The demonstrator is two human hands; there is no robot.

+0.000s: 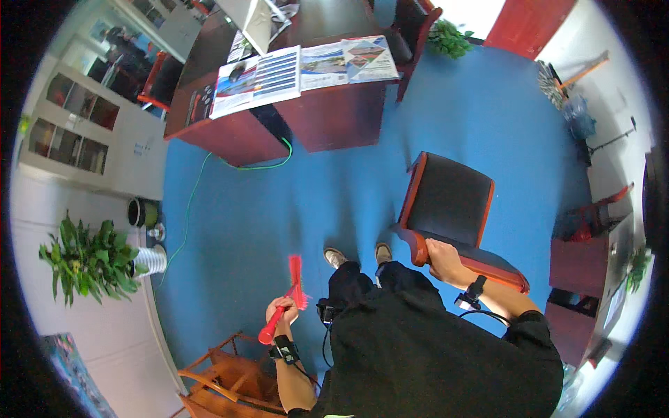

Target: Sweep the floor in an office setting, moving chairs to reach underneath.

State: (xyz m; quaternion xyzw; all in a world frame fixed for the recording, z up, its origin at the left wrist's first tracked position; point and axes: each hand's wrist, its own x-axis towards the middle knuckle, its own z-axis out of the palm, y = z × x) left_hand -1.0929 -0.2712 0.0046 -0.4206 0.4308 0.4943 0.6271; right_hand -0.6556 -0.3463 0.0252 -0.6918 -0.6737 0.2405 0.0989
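Note:
My left hand is closed around the handle of a red bristle brush; its head points away from me, above the blue floor. My right hand grips the top of the wooden-framed backrest of a chair with a black padded seat. The chair stands in front of me to the right. My fingers are partly hidden behind the chair's top rail. Both of my wrists carry black straps with small devices and cables.
A dark wooden desk with printed papers stands ahead. A green cable crosses the floor at left, near potted plants. A wooden chair is behind left. A mop leans at the right wall. A person is far left.

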